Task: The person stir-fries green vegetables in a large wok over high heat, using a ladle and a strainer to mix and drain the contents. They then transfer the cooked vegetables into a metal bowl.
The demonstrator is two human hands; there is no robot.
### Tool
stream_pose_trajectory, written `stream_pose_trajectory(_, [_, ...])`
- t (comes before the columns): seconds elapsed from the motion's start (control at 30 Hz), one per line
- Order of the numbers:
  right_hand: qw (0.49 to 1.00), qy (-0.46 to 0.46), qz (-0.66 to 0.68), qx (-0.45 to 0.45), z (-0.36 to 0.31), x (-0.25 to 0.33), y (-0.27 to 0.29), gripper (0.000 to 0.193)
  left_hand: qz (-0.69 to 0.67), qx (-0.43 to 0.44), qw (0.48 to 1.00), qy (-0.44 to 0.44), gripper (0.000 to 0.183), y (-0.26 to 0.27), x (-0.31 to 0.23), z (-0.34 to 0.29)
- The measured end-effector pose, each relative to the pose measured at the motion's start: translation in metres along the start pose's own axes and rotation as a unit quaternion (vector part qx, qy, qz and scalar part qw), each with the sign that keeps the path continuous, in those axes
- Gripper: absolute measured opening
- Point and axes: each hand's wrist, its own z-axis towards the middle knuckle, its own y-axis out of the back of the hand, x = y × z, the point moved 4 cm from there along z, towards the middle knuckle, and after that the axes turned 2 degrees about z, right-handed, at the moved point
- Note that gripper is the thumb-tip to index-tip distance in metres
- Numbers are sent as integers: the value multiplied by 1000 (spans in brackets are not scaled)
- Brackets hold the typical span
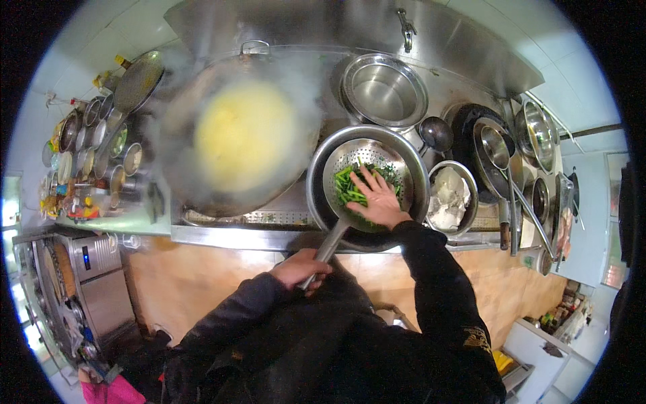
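My left hand is closed around the handle of a perforated metal strainer. The strainer's bowl rests in a wide steel basin. Chopped leafy greens with bright green stems lie in the strainer. My right hand presses on them from above, palm down and fingers spread. Part of the greens is hidden under the palm. To the left, a large wok holds yellow contents blurred by rising steam.
An empty steel pot stands behind the basin. A dark ladle and a bowl of white chunks are on the right. Farther right are stacked pans and long-handled tools. Seasoning bowls crowd the left. A tap is at the back.
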Motion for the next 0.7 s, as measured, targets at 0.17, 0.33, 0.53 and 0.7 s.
stream_pose_trajectory(0.17, [990,-15,29,-137,14,7,-20,54,-18,2,1000,15,22,3,6,5])
stream_pose_trajectory(0.33, [990,-18,42,-135,27,-1,-26,47,-6,-1,1000,31,23,3,6,8])
stream_pose_trajectory(0.53, [992,-47,57,-100,37,-8,-33,43,2,-1,999,41,20,0,8,10])
stream_pose_trajectory(0.7, [991,-48,49,-112,40,-10,-36,46,-3,-3,999,51,19,-1,4,7])
